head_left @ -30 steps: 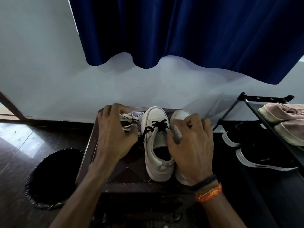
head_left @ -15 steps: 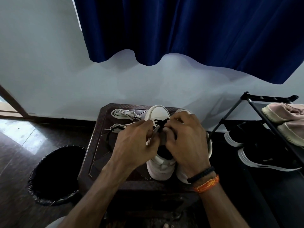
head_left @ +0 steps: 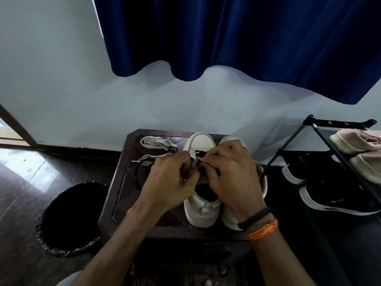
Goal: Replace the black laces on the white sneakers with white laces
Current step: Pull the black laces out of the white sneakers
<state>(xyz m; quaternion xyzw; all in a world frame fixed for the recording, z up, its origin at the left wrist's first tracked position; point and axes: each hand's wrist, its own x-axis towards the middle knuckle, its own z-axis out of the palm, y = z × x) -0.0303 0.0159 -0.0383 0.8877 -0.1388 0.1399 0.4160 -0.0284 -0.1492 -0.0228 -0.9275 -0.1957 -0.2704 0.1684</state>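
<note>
— How far along is the swap?

— Early, I'd judge. Both hands are pinched on the black lace at the tongue of the left sneaker: the left hand and right hand meet there, fingers closed on it. Some black lace sits threaded near the toe.

— And the white laces?

— Two bundles of white laces lie unused on the surface, just beside the shoes. A loose black lace lies by them.

— The other shoe?

— The right sneaker is mostly hidden; I can't tell whether it's laced.
</note>
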